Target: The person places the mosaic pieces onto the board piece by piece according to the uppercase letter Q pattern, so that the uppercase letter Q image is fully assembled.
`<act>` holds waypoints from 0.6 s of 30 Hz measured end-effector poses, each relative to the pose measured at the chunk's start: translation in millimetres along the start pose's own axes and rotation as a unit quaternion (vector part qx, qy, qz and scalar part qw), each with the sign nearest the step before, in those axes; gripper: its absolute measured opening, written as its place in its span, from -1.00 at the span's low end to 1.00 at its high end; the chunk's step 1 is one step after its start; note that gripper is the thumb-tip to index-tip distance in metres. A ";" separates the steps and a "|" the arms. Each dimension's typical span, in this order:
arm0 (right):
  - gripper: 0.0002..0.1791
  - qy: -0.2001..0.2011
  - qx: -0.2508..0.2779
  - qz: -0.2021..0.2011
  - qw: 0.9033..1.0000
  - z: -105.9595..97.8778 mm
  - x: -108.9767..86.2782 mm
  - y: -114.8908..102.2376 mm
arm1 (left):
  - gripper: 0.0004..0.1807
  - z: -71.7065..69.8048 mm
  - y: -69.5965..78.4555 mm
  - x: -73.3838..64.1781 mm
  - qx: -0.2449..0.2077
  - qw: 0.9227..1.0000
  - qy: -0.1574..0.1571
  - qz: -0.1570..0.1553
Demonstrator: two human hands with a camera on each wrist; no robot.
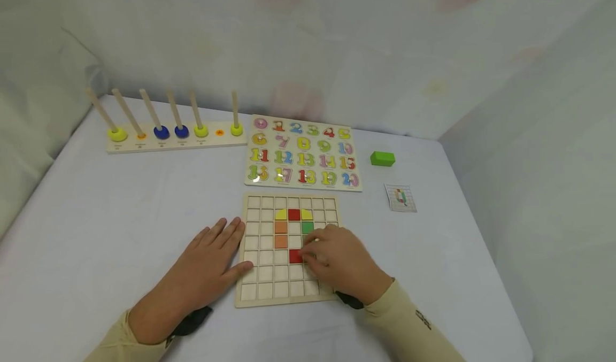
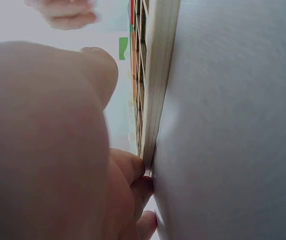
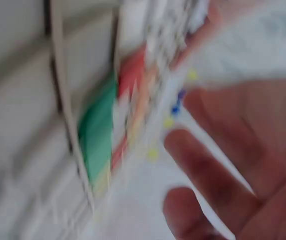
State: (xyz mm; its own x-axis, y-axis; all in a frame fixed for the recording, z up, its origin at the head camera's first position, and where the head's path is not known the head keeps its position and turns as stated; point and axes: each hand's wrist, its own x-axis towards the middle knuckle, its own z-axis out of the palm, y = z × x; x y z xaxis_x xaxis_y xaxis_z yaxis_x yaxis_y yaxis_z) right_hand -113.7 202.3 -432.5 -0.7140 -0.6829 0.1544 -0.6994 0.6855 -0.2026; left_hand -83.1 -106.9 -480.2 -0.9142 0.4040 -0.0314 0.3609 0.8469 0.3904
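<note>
A wooden grid board (image 1: pixel 265 287) lies flat on the white table. Its squares hold a few coloured tiles: red (image 1: pixel 294 215) between two yellow rounded ones (image 1: pixel 281 215), two orange (image 1: pixel 281 227) down the left, green (image 1: pixel 307 228) on the right, and another red (image 1: pixel 295 256) lower down. My left hand (image 1: pixel 204 263) rests against the board's left edge, fingers spread, thumb over the rim. Over the board's right side is my right hand (image 1: pixel 339 257), its fingertips near the lower red tile. The right wrist view, blurred, shows its fingers (image 3: pixel 208 170) loosely bent, away from the tiles, with nothing visible between them.
Behind the board lies a number puzzle (image 1: pixel 303 153). A peg stand (image 1: pixel 178 141) with yellow and blue rings stands at the back left. To the right are a green block (image 1: pixel 382 159) and a small picture card (image 1: pixel 401 198). White cloth hangs behind the table.
</note>
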 end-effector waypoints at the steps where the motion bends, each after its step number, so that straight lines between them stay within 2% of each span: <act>1: -0.87 0.016 0.005 0.026 1.000 -5.6 -5.4 4.6 | -0.04 0.5 0.2 0.1 -0.001 1.000 0.000 0.001; 4: -0.73 0.039 -0.005 0.131 0.991 -18.4 -25.6 21.4 | -0.03 1.9 0.3 0.7 -0.001 1.000 0.000 0.001; 6: -0.72 0.016 -0.026 0.193 0.981 -21.1 -38.8 31.0 | -0.03 2.8 -0.6 0.9 0.003 1.000 -0.001 -0.001; 8: -0.77 -0.018 -0.026 0.240 0.970 -18.1 -49.1 37.2 | -0.02 3.2 -2.3 0.5 0.006 1.000 0.000 -0.003; 11: -0.81 -0.055 -0.013 0.279 0.959 -8.1 -57.7 39.9 | -0.02 4.1 -5.6 -3.2 0.010 1.000 -0.003 -0.010; 18: -0.89 -0.044 0.050 0.301 0.951 6.8 -58.9 37.4 | -0.03 4.2 -12.0 -12.8 0.006 1.000 -0.003 -0.023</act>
State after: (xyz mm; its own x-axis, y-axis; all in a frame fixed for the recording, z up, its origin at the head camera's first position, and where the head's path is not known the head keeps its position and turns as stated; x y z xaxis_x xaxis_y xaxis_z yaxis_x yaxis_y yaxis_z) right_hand -97.5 266.4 -455.8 -0.9755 -0.1957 -0.1001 -0.1547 0.9348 -0.3197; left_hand -75.0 -120.7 -488.3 -0.9288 0.3665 -0.0539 0.3210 0.8689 0.3769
